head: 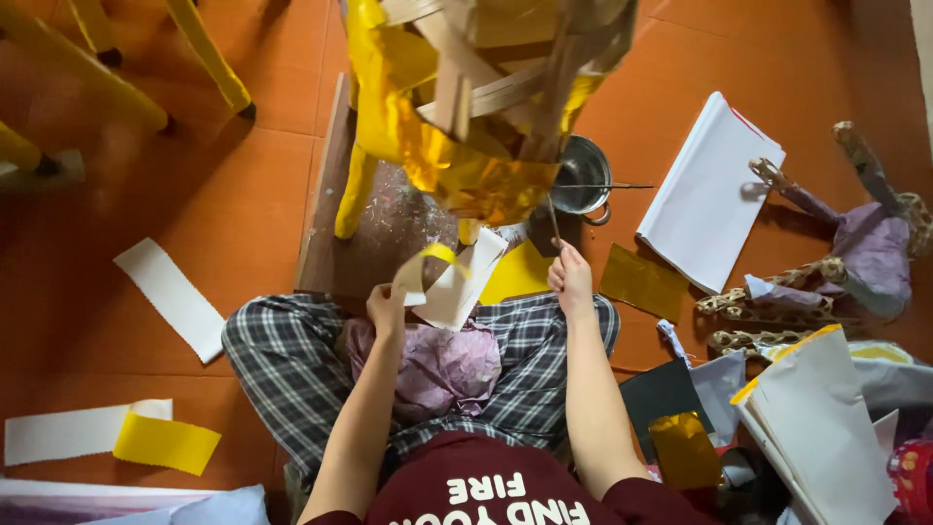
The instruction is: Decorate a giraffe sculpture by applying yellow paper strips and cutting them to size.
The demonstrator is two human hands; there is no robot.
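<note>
Gold foil (457,165) drapes over a woven frame of bamboo strips (505,58), up at the top centre, crinkled and shiny, bright yellow where the light catches it and darker amber lower down. The covered frame stands over a wooden board (374,243) spattered with pale paint flecks, and one foil-wrapped leg (355,190) comes down onto that board.

Left hand (387,309) is raised in front of the lap, fingers pinched on a curling strip of paper (449,282), white on one face and gold on the other, just below the foil's lower edge. Right hand (570,280) is up beside it, closed around a thin stick (552,222) that points up toward the bottom of the foil. Both forearms rise from the lap, elbows tucked in near a maroon shirt.

The person sits cross-legged in plaid trousers (277,365) on an orange tiled floor (214,175), with crumpled mauve paper (437,369) bunched in the lap. A small metal pot (581,175) sits just right of the frame, touching distance from the right hand. Farther right lies a stack of white paper (709,190), and a loose gold sheet (641,282) sits between it and the right forearm. On the left, a white strip (170,297) lies alone, and a white-and-yellow strip (117,437) lies nearer the bottom corner.
</note>
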